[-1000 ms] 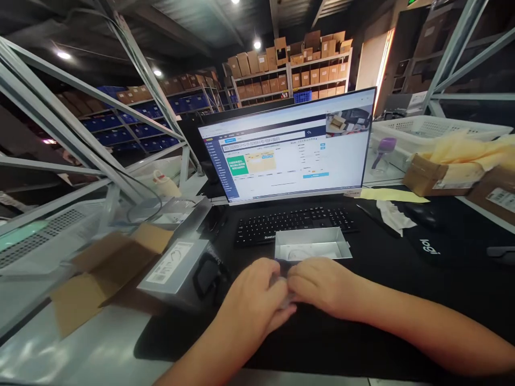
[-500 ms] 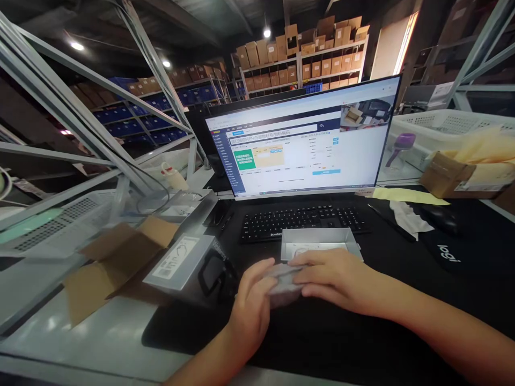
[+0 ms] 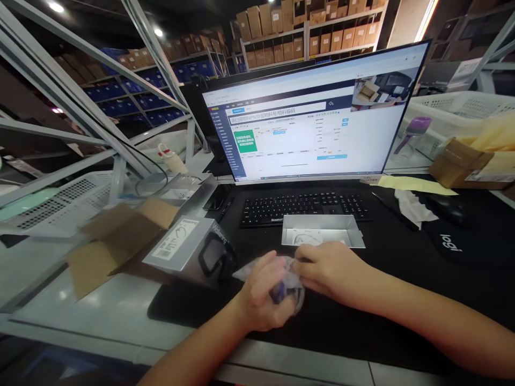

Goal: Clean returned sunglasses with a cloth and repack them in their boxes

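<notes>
Desk layout. The monitor stands at the back of the desk mat, with the keyboard directly before it. A shallow tray lies just before the keyboard. Nearer the viewer, the left hand and the right hand meet around a plastic bag, held just above the mat in front of the tray. To the left of the hands lies a labelled box, and further left a carton, off the mat. To the right of the keyboard lies a crumpled paper, with a mouse just beyond it. A basket stands behind these at far right, and storage shelves rise behind the monitor.
</notes>
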`<state>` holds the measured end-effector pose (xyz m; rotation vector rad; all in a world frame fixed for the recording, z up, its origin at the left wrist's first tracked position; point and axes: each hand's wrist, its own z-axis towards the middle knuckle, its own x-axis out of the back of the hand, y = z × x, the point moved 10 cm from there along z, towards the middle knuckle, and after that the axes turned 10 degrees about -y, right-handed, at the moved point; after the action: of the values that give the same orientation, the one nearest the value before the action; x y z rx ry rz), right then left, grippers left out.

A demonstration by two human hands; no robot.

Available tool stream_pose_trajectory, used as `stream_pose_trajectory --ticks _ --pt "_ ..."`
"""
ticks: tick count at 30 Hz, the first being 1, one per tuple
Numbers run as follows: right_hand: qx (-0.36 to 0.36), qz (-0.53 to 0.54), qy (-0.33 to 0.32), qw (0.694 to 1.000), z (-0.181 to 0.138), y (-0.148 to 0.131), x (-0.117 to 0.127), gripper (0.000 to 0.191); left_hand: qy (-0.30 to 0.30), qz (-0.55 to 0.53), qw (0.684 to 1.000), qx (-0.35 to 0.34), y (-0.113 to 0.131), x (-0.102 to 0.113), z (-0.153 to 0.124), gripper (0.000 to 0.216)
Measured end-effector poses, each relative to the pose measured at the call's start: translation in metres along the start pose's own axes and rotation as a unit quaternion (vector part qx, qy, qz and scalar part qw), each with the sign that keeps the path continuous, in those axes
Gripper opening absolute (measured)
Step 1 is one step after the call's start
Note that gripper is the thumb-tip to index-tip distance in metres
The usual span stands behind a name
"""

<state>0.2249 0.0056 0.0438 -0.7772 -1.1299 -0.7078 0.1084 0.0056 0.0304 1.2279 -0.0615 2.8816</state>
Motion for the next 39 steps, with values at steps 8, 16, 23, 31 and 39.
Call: stream_pose_trajectory --ticks 8,16,23,31,39 --pt "-0.137 0.396 0.104 0.902 -0.006 0.060 0.010 0.025 0.024 0.015 0.987 0.160 -0.036 0.014 0.012 0.080" --pt "-0.204 0.465 0.157 0.847 -0.018 0.068 0.008 0.030 -0.088 -0.087 0.930 0.346 -0.080 -0.004 -0.004 0.027" --pt "-0.068 0.112 0.362 0.923 -0.047 0.001 0.071 0.006 0.002 -0.083 0.891 0.446 -0.098 0.008 -0.026 0.040" --pt "0.104 0.199 0.232 0.946 -0.021 -0.029 0.057 0.011 0.024 -0.126 0.900 0.416 -0.096 0.002 -0.023 0.040" --pt "0.082 0.085 0.188 0.975 -0.023 -0.028 0.056 0.020 0.000 -0.176 0.864 0.471 -0.097 -0.006 -0.030 0.041"
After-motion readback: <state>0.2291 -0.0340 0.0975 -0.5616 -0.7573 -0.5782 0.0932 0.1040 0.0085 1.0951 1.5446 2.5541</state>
